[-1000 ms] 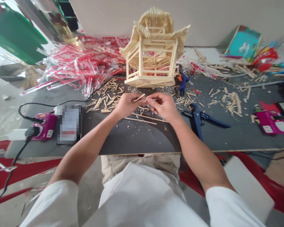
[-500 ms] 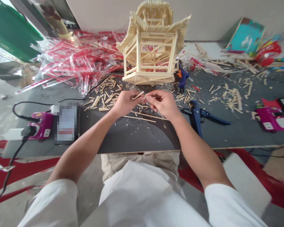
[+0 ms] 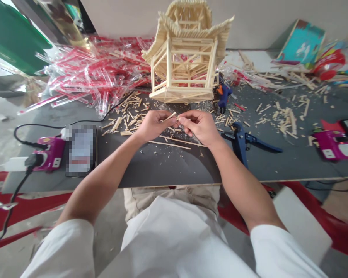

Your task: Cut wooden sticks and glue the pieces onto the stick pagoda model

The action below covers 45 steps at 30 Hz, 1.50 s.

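Observation:
My left hand (image 3: 156, 124) is closed, pinching a short wooden stick (image 3: 169, 116) that points up and to the right. Right beside it, my right hand (image 3: 198, 125) is closed too, thumb and finger pressed together near the stick's end; whatever sits between those fingertips is too small to make out. Both hands are just above the dark table, in front of a pagoda-like model (image 3: 188, 85) built from wooden sticks. Below the hands lie a few long thin sticks (image 3: 174, 145).
Blue cutters (image 3: 242, 143) lie right of my hands, with a blue glue gun (image 3: 224, 94) behind them. Red-and-clear plastic wrappers (image 3: 95, 73) heap at back left. Stick offcuts (image 3: 288, 121) are scattered around. A phone (image 3: 80, 150) and purple power socket (image 3: 50, 152) are at left.
Both hands stay in nearly the same pose, fingertips together at the short stick. The view has shifted very slightly; nothing else has visibly moved.

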### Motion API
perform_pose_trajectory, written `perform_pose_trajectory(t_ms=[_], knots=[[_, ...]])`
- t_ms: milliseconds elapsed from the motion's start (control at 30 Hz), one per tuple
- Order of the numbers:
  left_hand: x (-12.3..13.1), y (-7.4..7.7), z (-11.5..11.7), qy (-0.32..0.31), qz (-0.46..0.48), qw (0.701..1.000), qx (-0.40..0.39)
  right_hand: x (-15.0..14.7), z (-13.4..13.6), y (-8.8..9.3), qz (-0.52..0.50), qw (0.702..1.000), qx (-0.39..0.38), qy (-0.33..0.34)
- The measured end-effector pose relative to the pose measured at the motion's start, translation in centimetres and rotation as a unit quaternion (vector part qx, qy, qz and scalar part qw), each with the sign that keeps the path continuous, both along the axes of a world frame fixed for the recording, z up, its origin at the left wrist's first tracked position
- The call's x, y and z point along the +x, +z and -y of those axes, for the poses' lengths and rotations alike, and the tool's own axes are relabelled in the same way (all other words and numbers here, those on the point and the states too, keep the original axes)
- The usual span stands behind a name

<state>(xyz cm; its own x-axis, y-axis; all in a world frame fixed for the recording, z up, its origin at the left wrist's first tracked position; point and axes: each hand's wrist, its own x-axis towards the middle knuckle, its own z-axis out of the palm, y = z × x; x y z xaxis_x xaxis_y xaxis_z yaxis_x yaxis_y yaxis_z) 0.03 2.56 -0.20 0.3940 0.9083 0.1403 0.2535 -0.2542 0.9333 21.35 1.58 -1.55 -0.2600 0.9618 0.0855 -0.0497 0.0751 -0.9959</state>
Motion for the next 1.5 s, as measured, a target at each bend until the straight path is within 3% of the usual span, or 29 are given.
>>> perform_pose_trajectory(t_ms=[633, 1167, 1333, 1433, 1500], knots=[[0.1, 0.4, 0.1, 0.004, -0.020, 1.000, 0.015, -0.2, -0.1, 0.0, 0.001, 1.000, -0.025, -0.011], [0.1, -0.1, 0.3, 0.066, -0.078, 0.993, 0.052, 0.0, 0.1, -0.1, 0.065, 0.998, -0.010, -0.002], [-0.1, 0.0, 0.3, 0.076, -0.065, 0.993, 0.070, 1.0, 0.9, 2.3, 0.163, 0.986, 0.029, -0.029], [-0.2, -0.1, 0.3, 0.083, -0.062, 0.992, 0.071, 3.3, 3.0, 4.9, 0.295, 0.950, 0.067, -0.074], [-0.2, -0.2, 0.2, 0.088, -0.058, 0.992, 0.068, 6.0, 5.0, 6.0, 0.384, 0.909, 0.086, -0.139]])
